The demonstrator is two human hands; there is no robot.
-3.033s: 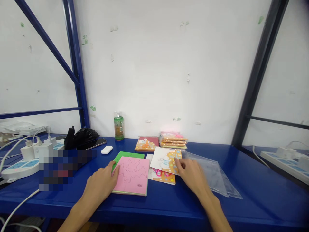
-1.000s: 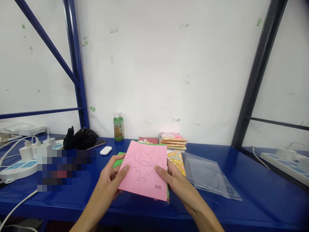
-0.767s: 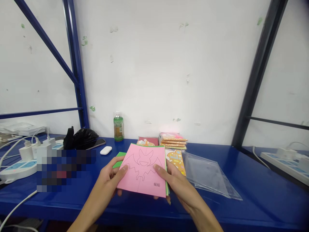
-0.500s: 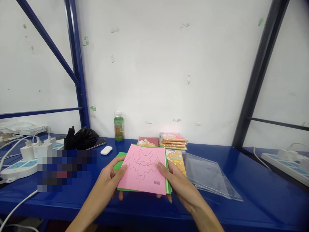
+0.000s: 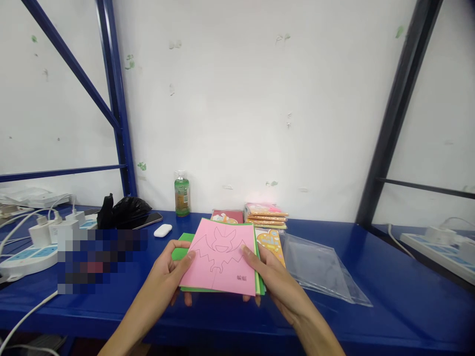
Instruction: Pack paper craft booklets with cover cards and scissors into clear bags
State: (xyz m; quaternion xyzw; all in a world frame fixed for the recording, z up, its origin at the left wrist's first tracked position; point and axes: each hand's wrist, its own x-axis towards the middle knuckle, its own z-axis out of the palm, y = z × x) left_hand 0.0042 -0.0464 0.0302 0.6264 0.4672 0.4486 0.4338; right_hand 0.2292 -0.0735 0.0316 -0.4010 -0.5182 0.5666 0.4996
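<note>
Between both hands I hold a stack of coloured paper sheets (image 5: 226, 267), raised above the blue table. Its top sheet is pink, with a bat outline and two printed characters at the lower right; green and yellow edges show beneath. My left hand (image 5: 172, 269) is closed on the left side, thumb on top and fingertips underneath. On the right edge my right hand (image 5: 270, 272) grips the same way, its thumb lying on the pink sheet. Behind the stack, partly covered, are a green sheet (image 5: 179, 253) and a yellow-orange patterned booklet (image 5: 273, 243).
Clear plastic sleeves (image 5: 319, 267) lie to the right. Wrapped packs (image 5: 265, 216) and a red packet (image 5: 237, 216) sit by the wall. Further left are a bottle (image 5: 181, 194), a white earbud case (image 5: 163, 230), a phone (image 5: 148, 220), a black bag (image 5: 129, 211) and a power strip (image 5: 29, 261).
The paper stack and both hands stay almost still, with only a tiny shift. The whole view has moved very slightly.
</note>
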